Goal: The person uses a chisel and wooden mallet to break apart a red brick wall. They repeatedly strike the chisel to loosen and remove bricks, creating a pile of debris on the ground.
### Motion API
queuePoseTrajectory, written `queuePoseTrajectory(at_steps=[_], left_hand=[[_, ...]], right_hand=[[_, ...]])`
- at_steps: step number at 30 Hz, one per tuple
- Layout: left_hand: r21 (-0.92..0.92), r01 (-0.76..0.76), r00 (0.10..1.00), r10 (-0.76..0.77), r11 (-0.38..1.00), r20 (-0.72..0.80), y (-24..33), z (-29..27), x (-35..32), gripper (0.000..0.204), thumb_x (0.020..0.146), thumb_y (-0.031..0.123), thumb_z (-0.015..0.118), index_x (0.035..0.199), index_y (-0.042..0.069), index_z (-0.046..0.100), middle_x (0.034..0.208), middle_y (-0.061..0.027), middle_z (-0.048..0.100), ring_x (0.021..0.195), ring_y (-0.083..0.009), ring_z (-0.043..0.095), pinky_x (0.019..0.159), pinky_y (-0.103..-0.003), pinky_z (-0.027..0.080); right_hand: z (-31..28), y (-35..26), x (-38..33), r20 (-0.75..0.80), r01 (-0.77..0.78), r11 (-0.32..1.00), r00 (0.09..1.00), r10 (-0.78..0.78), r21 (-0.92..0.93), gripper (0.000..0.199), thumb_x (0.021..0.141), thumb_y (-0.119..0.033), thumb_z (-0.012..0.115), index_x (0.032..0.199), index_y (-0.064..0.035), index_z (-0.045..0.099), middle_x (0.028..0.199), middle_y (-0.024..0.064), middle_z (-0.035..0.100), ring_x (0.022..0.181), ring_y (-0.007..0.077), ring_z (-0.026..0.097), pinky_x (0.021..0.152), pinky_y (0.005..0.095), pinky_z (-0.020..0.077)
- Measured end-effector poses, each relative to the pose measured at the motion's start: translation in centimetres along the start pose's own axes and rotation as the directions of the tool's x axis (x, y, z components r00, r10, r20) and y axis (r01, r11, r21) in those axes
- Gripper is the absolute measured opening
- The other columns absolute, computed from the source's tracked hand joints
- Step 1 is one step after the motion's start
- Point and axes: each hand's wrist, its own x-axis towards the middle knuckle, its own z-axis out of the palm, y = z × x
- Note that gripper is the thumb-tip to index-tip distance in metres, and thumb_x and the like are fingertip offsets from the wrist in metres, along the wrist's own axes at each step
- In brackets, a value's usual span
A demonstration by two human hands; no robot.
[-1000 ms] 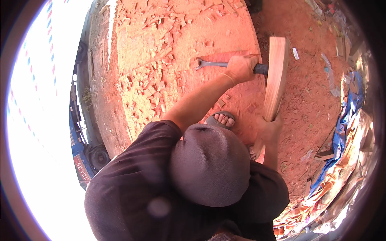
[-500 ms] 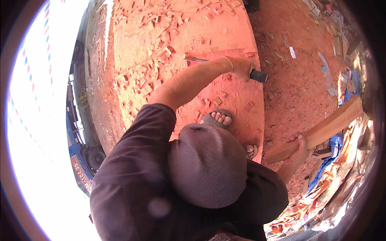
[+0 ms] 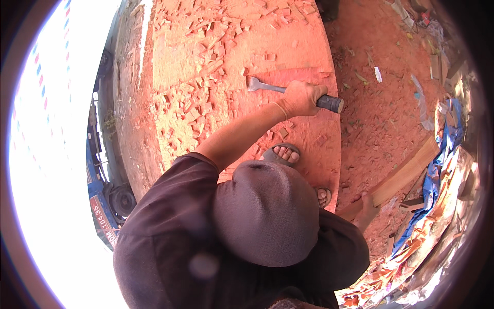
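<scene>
My left hand (image 3: 303, 99) is closed around a chisel (image 3: 328, 103), its dark handle end sticking out to the right of the fist. The flat metal blade points left over a large reddish wooden slab (image 3: 288, 46); whether its edge touches the wood I cannot tell. Low on the right, my right hand (image 3: 366, 210) grips a long, thick wooden bar (image 3: 406, 172). The bar slants up to the right, and its lower end is partly hidden by my dark sleeve. Chips (image 3: 198, 110) lie scattered on the slab left of the blade.
My sandalled feet (image 3: 285, 153) are on the slab. Reddish ground with litter (image 3: 378, 74) lies to its right. A blue tarp (image 3: 432, 180) and wood scraps fill the right rim. Part of a vehicle with a wheel (image 3: 122, 200) shows at left. Dark rounded cloth (image 3: 267, 211) covers the lower middle.
My left hand has shifted slightly down, and the chisel has turned so its broad blade shows. My right hand and the wooden bar have moved down and left.
</scene>
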Motion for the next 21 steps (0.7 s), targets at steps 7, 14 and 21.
queuePoseTrajectory(at_steps=[7,14,21], left_hand=[[0.058,0.118,0.993,-0.118,0.991,-0.009,-0.8,0.7,3.0,0.015,0.075,0.017,0.069,0.089,0.014,0.063,0.071,-0.0108,0.068,0.071,-0.0345,0.07,0.063,-0.047,0.054],[0.042,0.129,0.992,-0.129,0.991,-0.001,-1.1,0.5,3.2,0.018,0.075,0.016,0.069,0.092,0.013,0.066,0.072,-0.0117,0.069,0.069,-0.0344,0.07,0.059,-0.047,0.054],[0.03,0.204,0.978,-0.205,0.979,0.028,-1.1,0.0,2.9,0.013,0.077,0.018,0.068,0.088,0.014,0.062,0.072,-0.0117,0.069,0.072,-0.0348,0.07,0.065,-0.048,0.054]], right_hand=[[-1.5,-0.9,1.1,0.013,0.081,0.994,0.997,-0.082,0.074,0.025,0.083,-0.014,0.064,0.1,0.004,0.059,0.076,0.0098,0.059,0.065,0.0196,0.058,0.061,0.0339,0.0495],[2.0,-11.9,2.4,-0.004,0.34,0.738,0.909,-0.416,0.583,0.027,0.091,-0.021,0.066,0.104,0.0009,0.056,0.092,0.0078,0.057,0.084,0.0168,0.056,0.075,0.0336,0.0501],[12.7,0.3,3.5,0.602,0.313,0.913,0.793,-0.098,-0.263,0.024,0.079,-0.005,0.07,0.097,-0.0004,0.057,0.077,0.0033,0.055,0.067,0.0133,0.054,0.061,0.0318,0.0458]])
